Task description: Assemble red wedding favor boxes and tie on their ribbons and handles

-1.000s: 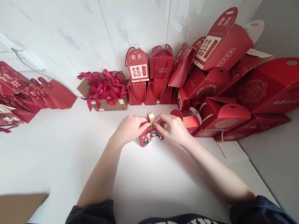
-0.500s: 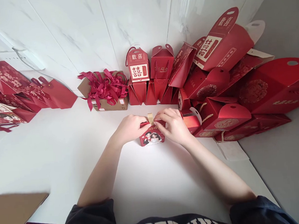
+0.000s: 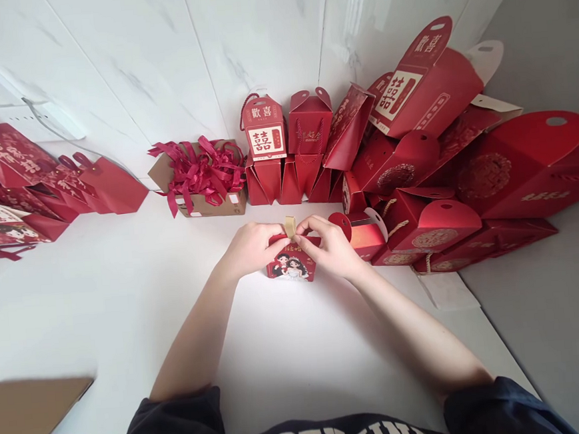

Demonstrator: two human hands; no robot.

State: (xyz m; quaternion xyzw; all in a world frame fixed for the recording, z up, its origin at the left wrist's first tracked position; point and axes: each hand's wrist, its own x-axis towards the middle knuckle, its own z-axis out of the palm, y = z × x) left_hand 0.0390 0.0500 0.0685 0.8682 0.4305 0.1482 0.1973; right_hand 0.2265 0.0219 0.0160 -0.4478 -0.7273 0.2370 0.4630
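Observation:
A small red gift box [image 3: 291,268] stands upright on the white table, with a cartoon bride and groom on its front. A loop of gold ribbon [image 3: 290,226] rises from its top edge. From the left, my left hand [image 3: 248,248] pinches the top of the box beside the loop between thumb and fingers. My right hand [image 3: 336,245] comes in from the other side, with thumb and forefinger closed at the base of the ribbon. The fingers hide part of the box's top, and the ribbon's ends cannot be made out.
Behind the box, a cardboard box [image 3: 213,207] holds a tangle of dark red ribbons [image 3: 204,170]. Red boxes [image 3: 265,132] stand against the tiled wall, and larger ones [image 3: 436,232] are piled at the right. More red boxes [image 3: 14,158] lie far left. A cardboard flap [image 3: 34,414] covers the lower left corner.
My right hand's fingers have drawn together and shifted slightly, uncovering more of the box's upper right. My left hand keeps its pinch. The whole view has shifted a little.

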